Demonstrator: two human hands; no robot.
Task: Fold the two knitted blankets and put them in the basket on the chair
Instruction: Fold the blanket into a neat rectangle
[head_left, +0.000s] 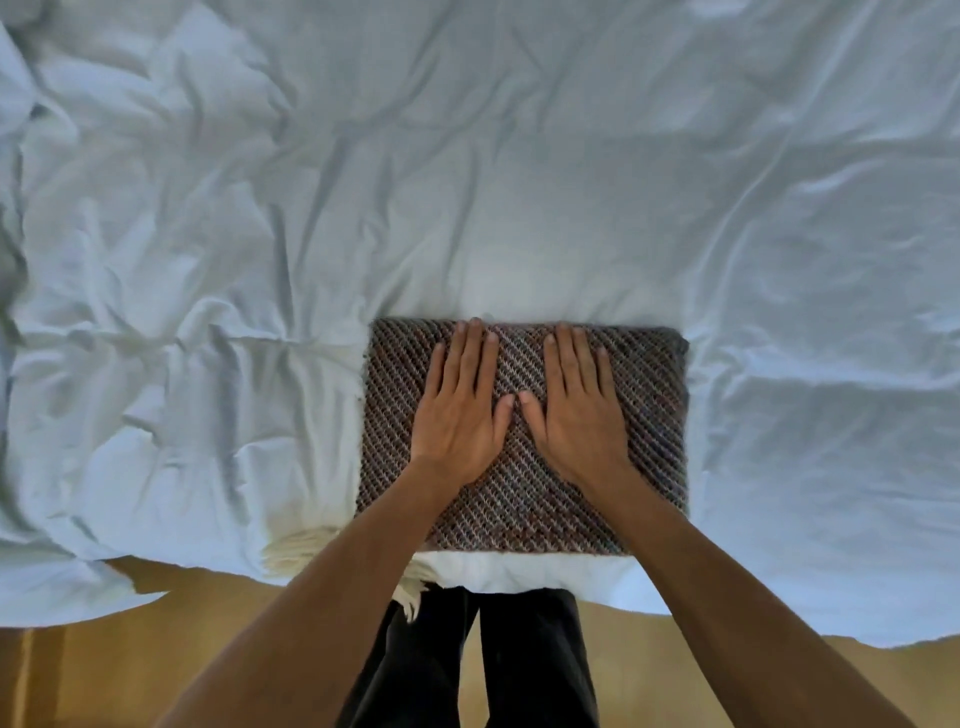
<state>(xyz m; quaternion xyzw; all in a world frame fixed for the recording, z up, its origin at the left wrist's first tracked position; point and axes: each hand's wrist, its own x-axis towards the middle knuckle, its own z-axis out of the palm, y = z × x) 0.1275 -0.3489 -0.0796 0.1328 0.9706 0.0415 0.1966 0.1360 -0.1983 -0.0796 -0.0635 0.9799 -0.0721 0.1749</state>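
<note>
While both palms lie flat with fingers straight, left hand (460, 415) and right hand (576, 415) press the folded blanket (649, 415) at the bed's (519, 182) near edge. Step, likely: flattening the fold. Next: grip under both sides, lift whole. Basket not in view.

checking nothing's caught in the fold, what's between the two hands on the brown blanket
Nothing but bare knit. In the head view the left hand and right hand lie flat on the brown blanket, thumb tips almost meeting, only its weave between them.
</note>
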